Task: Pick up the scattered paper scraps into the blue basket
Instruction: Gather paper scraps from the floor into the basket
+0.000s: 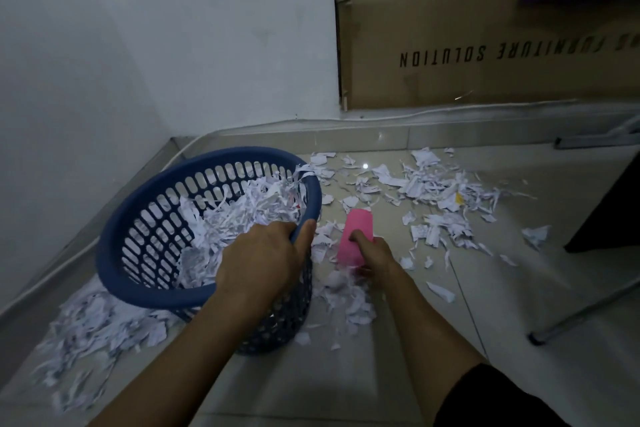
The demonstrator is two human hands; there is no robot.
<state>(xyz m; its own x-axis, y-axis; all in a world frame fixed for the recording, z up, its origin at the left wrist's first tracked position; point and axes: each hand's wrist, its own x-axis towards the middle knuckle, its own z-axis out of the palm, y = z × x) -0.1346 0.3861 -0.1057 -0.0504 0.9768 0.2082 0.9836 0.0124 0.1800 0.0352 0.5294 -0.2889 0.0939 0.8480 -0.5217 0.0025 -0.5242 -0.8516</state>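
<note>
**Gathering shredded paper beside a tilted basket**

A large brown cardboard box (485,38) with black lettering printed upside down stands against the white wall (156,28) at the back. The pale glossy tiled floor (519,288) fills the lower field. On it, the round blue perforated plastic basket (145,243) is tipped toward the viewer and already partly filled with white paper strips. Loose white shredded paper scraps (433,191) lie scattered in three areas: a broad patch to the right of the basket, a heap at the lower left against its base, and a smaller cluster between basket and right hand. The left hand (263,256) grips the basket's near rim, thumb hooked over the outer edge and fingers curled inside. The right hand (374,253) grasps a flat pink card-like sheet (356,236) (its material cannot be told), held low against the floor among the scraps just beside the basket.
</note>
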